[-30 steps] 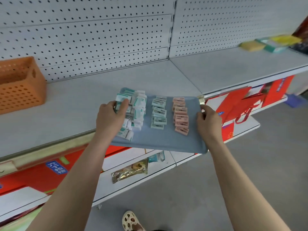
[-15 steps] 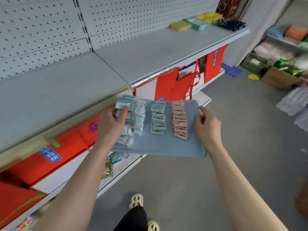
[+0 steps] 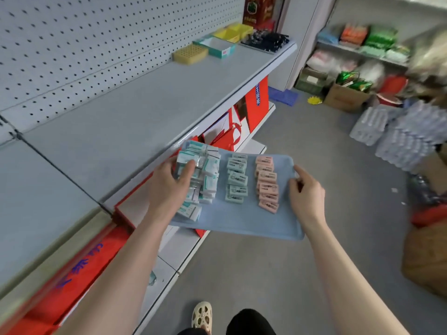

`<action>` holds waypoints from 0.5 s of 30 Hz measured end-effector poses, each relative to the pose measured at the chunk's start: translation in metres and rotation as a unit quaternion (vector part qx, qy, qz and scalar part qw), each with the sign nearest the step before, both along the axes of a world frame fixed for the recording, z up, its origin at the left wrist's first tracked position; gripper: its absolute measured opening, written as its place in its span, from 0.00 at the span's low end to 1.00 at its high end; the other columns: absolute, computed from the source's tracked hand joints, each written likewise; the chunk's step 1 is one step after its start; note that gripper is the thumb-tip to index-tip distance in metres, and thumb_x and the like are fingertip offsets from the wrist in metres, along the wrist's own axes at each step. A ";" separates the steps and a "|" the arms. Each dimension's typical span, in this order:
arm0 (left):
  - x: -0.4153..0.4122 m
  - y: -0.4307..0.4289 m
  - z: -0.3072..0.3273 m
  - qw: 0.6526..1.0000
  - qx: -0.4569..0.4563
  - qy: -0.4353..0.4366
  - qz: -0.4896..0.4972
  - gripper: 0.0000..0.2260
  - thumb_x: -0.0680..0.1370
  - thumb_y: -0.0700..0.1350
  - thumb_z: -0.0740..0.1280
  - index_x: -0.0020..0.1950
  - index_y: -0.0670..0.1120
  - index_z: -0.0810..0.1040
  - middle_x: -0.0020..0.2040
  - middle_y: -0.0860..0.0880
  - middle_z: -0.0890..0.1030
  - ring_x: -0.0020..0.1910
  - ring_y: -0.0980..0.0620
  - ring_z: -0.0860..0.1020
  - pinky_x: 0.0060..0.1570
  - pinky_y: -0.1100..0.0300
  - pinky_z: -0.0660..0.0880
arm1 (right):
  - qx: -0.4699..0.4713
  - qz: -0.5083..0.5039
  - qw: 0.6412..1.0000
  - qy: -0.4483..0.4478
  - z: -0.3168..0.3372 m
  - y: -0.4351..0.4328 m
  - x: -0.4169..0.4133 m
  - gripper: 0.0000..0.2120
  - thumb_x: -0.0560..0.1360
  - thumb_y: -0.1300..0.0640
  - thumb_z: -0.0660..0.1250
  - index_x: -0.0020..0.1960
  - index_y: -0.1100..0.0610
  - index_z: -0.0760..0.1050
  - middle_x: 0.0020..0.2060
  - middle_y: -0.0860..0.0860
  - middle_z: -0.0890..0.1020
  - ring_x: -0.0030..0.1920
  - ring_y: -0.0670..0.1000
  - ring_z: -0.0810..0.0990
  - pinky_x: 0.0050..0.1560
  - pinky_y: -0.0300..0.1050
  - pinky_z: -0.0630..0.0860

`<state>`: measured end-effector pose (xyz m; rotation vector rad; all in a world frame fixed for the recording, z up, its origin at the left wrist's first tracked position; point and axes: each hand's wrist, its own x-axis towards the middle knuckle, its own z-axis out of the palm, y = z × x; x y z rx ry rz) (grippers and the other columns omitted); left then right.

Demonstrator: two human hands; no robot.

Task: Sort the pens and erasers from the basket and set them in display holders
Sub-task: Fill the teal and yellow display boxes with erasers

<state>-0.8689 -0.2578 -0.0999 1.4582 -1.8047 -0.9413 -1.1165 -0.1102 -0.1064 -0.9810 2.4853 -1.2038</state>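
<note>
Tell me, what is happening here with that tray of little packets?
A person carries a flat blue-grey plastic tray beside a grey metal shop shelf. The left hand grips its left edge and steadies a heap of white-and-teal wrapped erasers; the right hand holds the right edge. A row of green erasers and a row of pink erasers lie on it.

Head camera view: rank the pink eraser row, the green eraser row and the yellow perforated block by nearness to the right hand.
1. Pink eraser row: on the blue tray, just left of the right hand.
2. Green eraser row: mid-tray, further left.
3. Yellow perforated block: up on the far shelf.
</note>
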 end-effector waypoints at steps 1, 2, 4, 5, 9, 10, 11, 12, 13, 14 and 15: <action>-0.013 -0.010 0.003 1.000 0.001 -0.005 -0.009 0.17 0.77 0.64 0.61 0.53 0.53 0.79 0.43 0.56 0.83 0.41 0.57 0.83 0.39 0.59 0.79 | 0.003 -0.006 1.000 -0.001 0.001 -0.008 -0.010 0.19 0.77 0.63 0.58 0.65 0.52 0.76 0.35 0.51 0.79 0.40 0.54 0.75 0.41 0.42 0.64; -0.026 -0.020 0.007 1.000 0.000 -0.003 -0.018 0.14 0.78 0.61 0.62 0.52 0.53 0.79 0.42 0.57 0.83 0.40 0.60 0.82 0.34 0.64 0.76 | 0.005 -0.011 1.000 -0.002 0.001 -0.017 -0.021 0.20 0.77 0.63 0.58 0.66 0.52 0.76 0.35 0.51 0.79 0.40 0.55 0.75 0.42 0.42 0.65; -0.053 -0.040 0.012 1.000 -0.008 0.004 -0.030 0.10 0.79 0.57 0.64 0.51 0.54 0.78 0.40 0.60 0.81 0.38 0.66 0.79 0.32 0.72 0.70 | 0.007 -0.018 1.000 -0.009 0.002 -0.035 -0.045 0.20 0.77 0.62 0.57 0.66 0.52 0.76 0.34 0.51 0.79 0.41 0.55 0.75 0.44 0.45 0.68; -0.067 -0.050 0.014 0.999 -0.013 0.008 -0.033 0.10 0.78 0.58 0.64 0.52 0.54 0.78 0.41 0.60 0.81 0.38 0.66 0.79 0.33 0.72 0.69 | 0.006 -0.021 1.000 -0.012 0.003 -0.044 -0.057 0.20 0.77 0.62 0.57 0.66 0.52 0.76 0.34 0.51 0.78 0.41 0.55 0.75 0.45 0.46 0.70; -0.126 -0.093 0.012 0.999 -0.026 0.010 -0.032 0.10 0.77 0.58 0.64 0.51 0.54 0.78 0.42 0.58 0.81 0.41 0.62 0.80 0.38 0.64 0.73 | -0.006 -0.026 1.000 -0.010 0.003 -0.084 -0.115 0.18 0.77 0.62 0.58 0.63 0.53 0.76 0.35 0.52 0.79 0.41 0.56 0.76 0.47 0.48 0.73; -0.142 -0.102 0.010 0.999 -0.034 0.014 -0.029 0.11 0.77 0.59 0.64 0.51 0.54 0.79 0.43 0.57 0.82 0.42 0.59 0.80 0.40 0.62 0.74 | -0.009 -0.022 1.000 -0.009 0.003 -0.095 -0.132 0.18 0.77 0.62 0.58 0.63 0.53 0.76 0.36 0.51 0.79 0.41 0.55 0.75 0.47 0.48 0.73; -0.158 -0.113 0.007 0.999 -0.039 0.020 -0.022 0.12 0.77 0.60 0.64 0.52 0.54 0.79 0.44 0.56 0.83 0.44 0.55 0.81 0.43 0.59 0.76 | -0.010 -0.019 1.000 -0.007 0.004 -0.105 -0.149 0.18 0.77 0.62 0.58 0.64 0.53 0.76 0.35 0.51 0.79 0.40 0.54 0.75 0.46 0.47 0.73; -0.173 -0.123 0.005 0.999 -0.040 0.024 -0.014 0.14 0.76 0.62 0.63 0.52 0.55 0.79 0.45 0.54 0.83 0.47 0.53 0.81 0.47 0.56 0.77 | -0.010 -0.016 1.000 -0.006 0.005 -0.116 -0.167 0.19 0.77 0.62 0.58 0.65 0.53 0.76 0.35 0.49 0.78 0.39 0.53 0.74 0.44 0.45 0.70; -0.188 -0.134 0.002 0.999 -0.035 0.023 -0.007 0.17 0.75 0.64 0.62 0.54 0.55 0.79 0.47 0.52 0.82 0.49 0.51 0.80 0.50 0.52 0.78 | -0.008 -0.016 1.000 -0.005 0.007 -0.127 -0.186 0.19 0.78 0.61 0.58 0.66 0.52 0.75 0.34 0.48 0.77 0.38 0.52 0.73 0.43 0.43 0.67; -0.204 -0.143 0.002 0.999 -0.028 0.025 0.001 0.19 0.73 0.67 0.61 0.55 0.56 0.79 0.48 0.51 0.82 0.50 0.50 0.80 0.52 0.50 0.78 | -0.008 -0.013 1.000 -0.001 0.009 -0.137 -0.204 0.19 0.78 0.61 0.58 0.67 0.52 0.75 0.34 0.48 0.76 0.38 0.51 0.72 0.42 0.41 0.65; -0.219 -0.151 0.002 0.999 -0.018 0.027 0.011 0.21 0.73 0.69 0.61 0.56 0.56 0.78 0.49 0.51 0.82 0.50 0.50 0.80 0.52 0.49 0.78 | -0.010 -0.008 1.000 0.004 0.012 -0.148 -0.221 0.19 0.78 0.61 0.58 0.67 0.52 0.75 0.34 0.48 0.76 0.38 0.52 0.72 0.42 0.40 0.64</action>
